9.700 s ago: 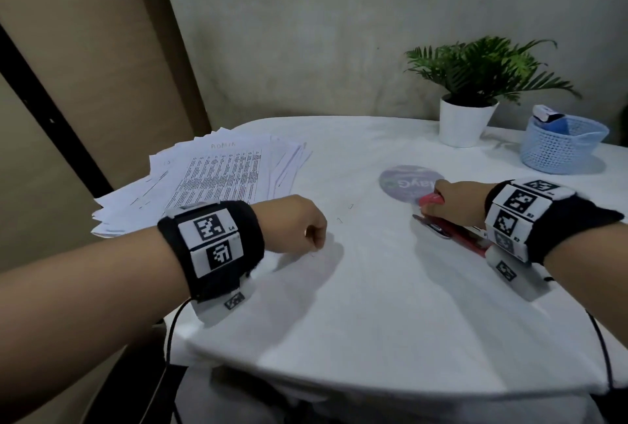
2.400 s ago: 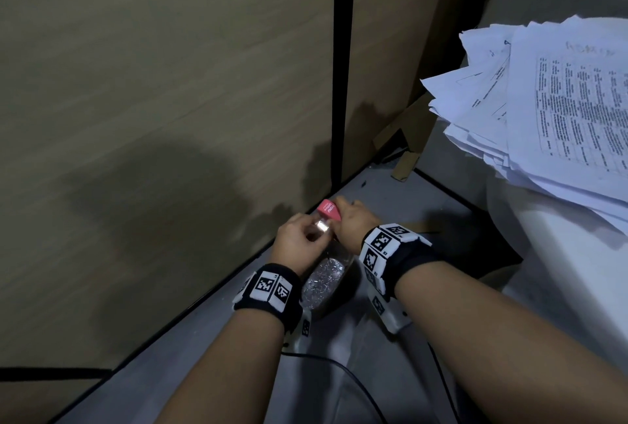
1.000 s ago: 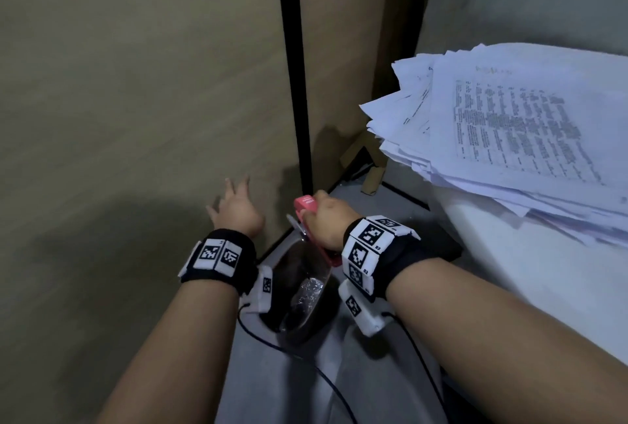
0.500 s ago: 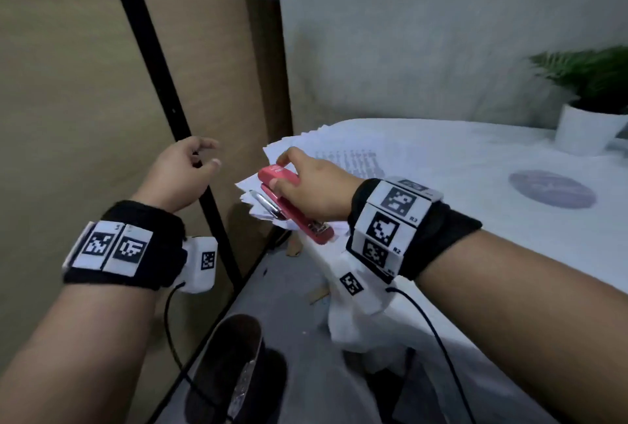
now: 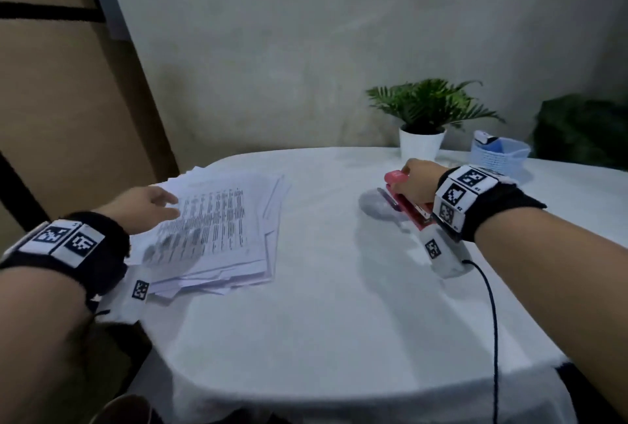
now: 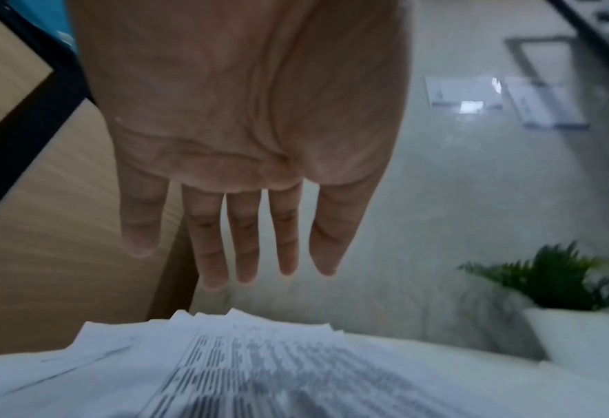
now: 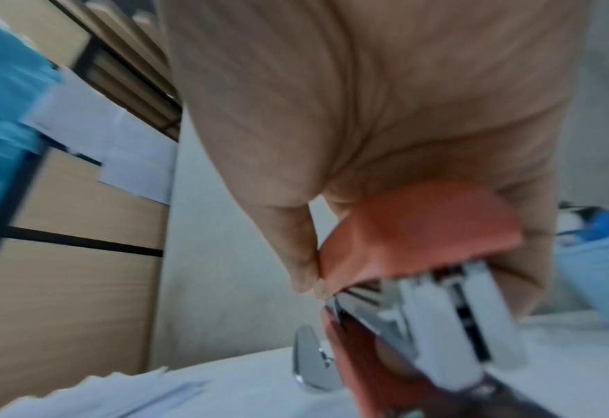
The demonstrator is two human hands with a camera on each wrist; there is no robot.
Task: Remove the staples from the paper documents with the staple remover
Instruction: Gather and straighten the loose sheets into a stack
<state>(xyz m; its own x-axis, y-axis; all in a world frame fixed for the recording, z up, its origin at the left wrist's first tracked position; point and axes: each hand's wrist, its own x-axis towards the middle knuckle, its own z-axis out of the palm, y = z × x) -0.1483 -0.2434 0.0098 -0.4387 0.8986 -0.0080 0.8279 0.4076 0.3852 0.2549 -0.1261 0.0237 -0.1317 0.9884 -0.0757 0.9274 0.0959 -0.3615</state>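
Note:
A loose stack of printed paper documents [image 5: 224, 233] lies on the left part of the white table [image 5: 339, 304]. My left hand [image 5: 146, 206] hovers just above the stack's left edge, palm down, fingers [image 6: 246, 240] straight and spread, holding nothing; the papers [image 6: 260, 367] lie below them. My right hand [image 5: 416, 182] grips the red staple remover [image 5: 406, 199] low over the table's right side. In the right wrist view the thumb and fingers wrap its red top [image 7: 421, 232], and its metal blade [image 7: 310, 359] points down at the cloth.
A round purple disc [image 5: 377, 206] lies on the cloth under the tool. A potted plant [image 5: 423, 124] and a blue basket [image 5: 499, 155] stand at the back right. A brown panelled wall [image 5: 68, 118] rises at the left. A cable [image 5: 492, 321] trails from my right wrist.
Both hands have come up from the container on the floor to the table. The right hand carried the red tool to the right side; the left hand moved over the paper stack.

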